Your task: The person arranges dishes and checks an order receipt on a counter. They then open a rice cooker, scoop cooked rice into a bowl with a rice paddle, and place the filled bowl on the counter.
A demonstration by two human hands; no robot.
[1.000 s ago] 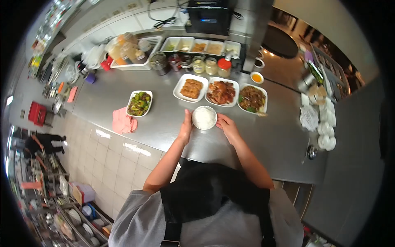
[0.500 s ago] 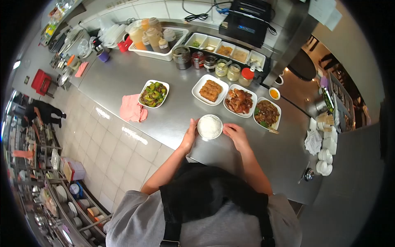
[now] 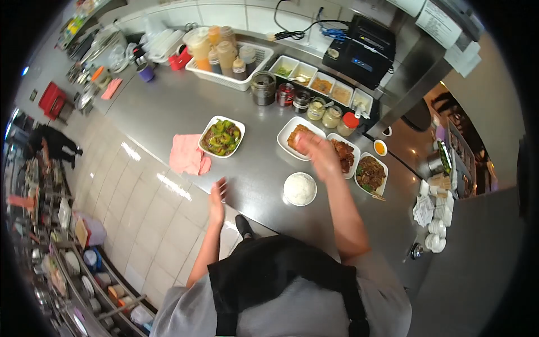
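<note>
A white bowl of rice [image 3: 300,189] sits on the steel counter near its front edge, with neither hand touching it. My left hand [image 3: 217,201] is left of the bowl at the counter edge, fingers stretched and apart, nothing in them. Motion blurs my right hand [image 3: 320,154], which hangs over the square dish of golden fried pieces [image 3: 285,148] and the dish of glazed meat [image 3: 344,159], hiding part of both. Whether its fingers are closed cannot be made out. Further right stands a dish of dark meat with greens [image 3: 370,174]; to the left, a dish of green peppers [image 3: 222,136].
A pink cloth [image 3: 188,154] lies beside the pepper dish. Behind are jars [image 3: 316,109], a basket of squeeze bottles [image 3: 247,83], sauce trays [image 3: 322,85] and a black printer [image 3: 362,50]. Stacked white cups [image 3: 435,242] stand right. A person in black [image 3: 53,143] is far left.
Both hands have let go of the rice bowl. My left hand has drawn away to the left; my right hand has moved up over the dishes. The camera view has shifted.
</note>
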